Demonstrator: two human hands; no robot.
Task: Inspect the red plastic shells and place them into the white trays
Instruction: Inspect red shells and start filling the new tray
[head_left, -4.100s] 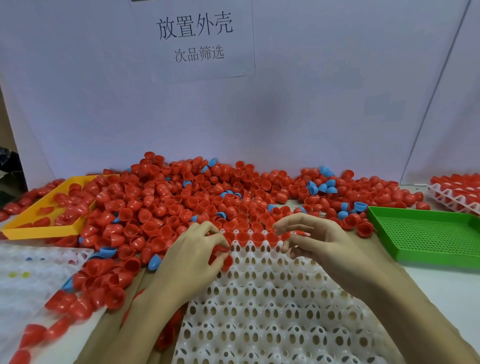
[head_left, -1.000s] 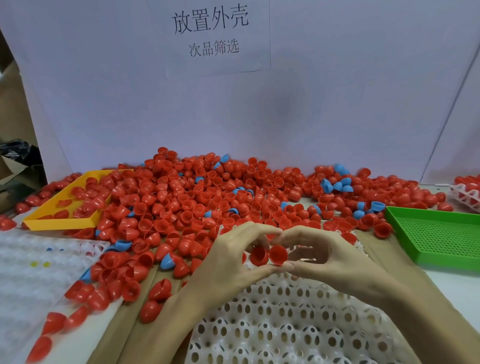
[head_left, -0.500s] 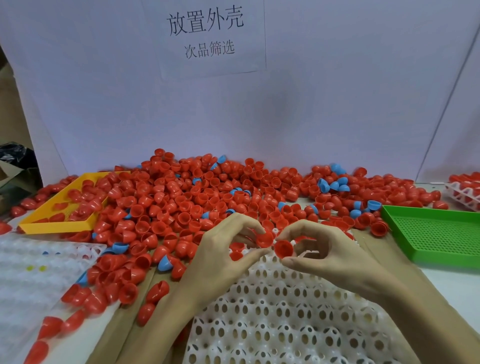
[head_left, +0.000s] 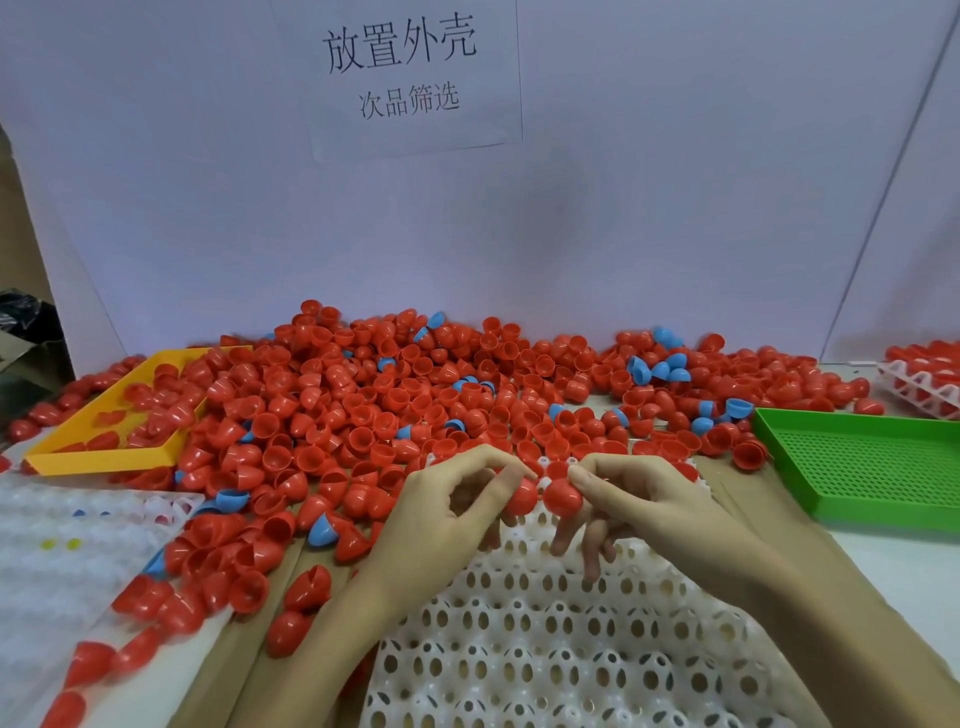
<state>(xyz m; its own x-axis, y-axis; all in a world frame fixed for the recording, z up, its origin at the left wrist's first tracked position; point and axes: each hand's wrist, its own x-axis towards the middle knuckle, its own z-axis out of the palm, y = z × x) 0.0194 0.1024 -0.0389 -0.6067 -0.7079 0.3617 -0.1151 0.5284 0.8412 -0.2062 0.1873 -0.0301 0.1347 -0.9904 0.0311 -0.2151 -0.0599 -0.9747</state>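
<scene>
From the head view, your left hand (head_left: 447, 514) pinches one red shell (head_left: 521, 496) between thumb and forefinger. Your right hand (head_left: 644, 501) pinches a second red shell (head_left: 562, 496) just beside it. Both shells hang dome-side toward you above the far edge of the white tray (head_left: 545, 649). The heap of loose red shells (head_left: 415, 395) lies just beyond, between a yellow tray (head_left: 104, 457) and a green tray (head_left: 857, 462).

The white tray (head_left: 519, 649) runs off the bottom edge (its far rows hidden behind both hands); the green tray (head_left: 857, 467) is cropped right.
</scene>
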